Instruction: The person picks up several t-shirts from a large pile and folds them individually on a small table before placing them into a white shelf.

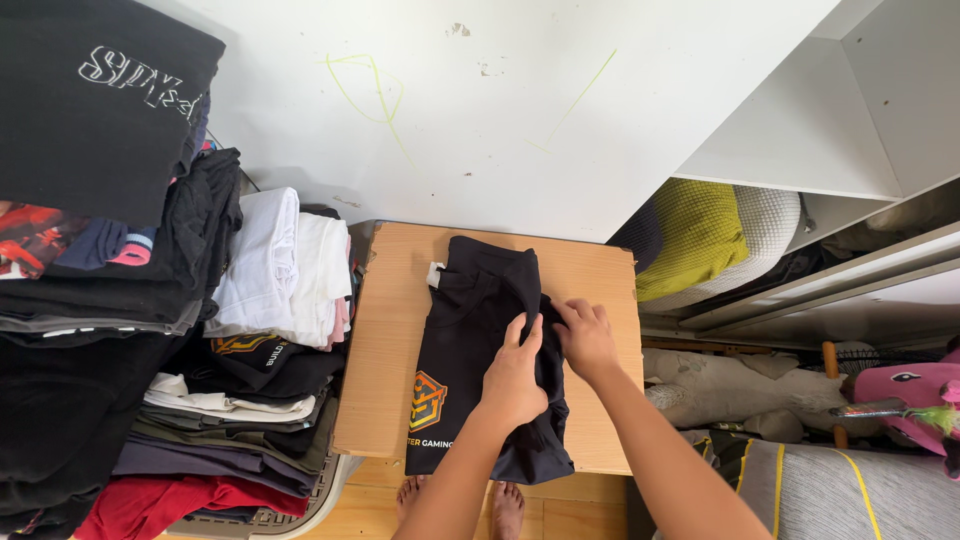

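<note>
1. A black cotton T-shirt with an orange geometric emblem lies lengthwise on the small light-brown wooden bench, reaching from near the far edge to past the near edge, where its hem hangs over.
2. The left hand rests on the shirt's right half, fingers curled, its grip pinching a fold of the black cloth.
3. The right hand sits just beside the left, touching it, at the shirt's right edge; its fingertips press the same fold, closed on the fabric.
4. Off the bench's left edge stands a tall pile of folded clothes, mostly black, with white shirts on one stack and a red garment at the bottom.
5. Beyond the right edge, a yellow-green textured cushion is tucked under a white shelf.
6. The person's bare feet show below the near edge.
</note>
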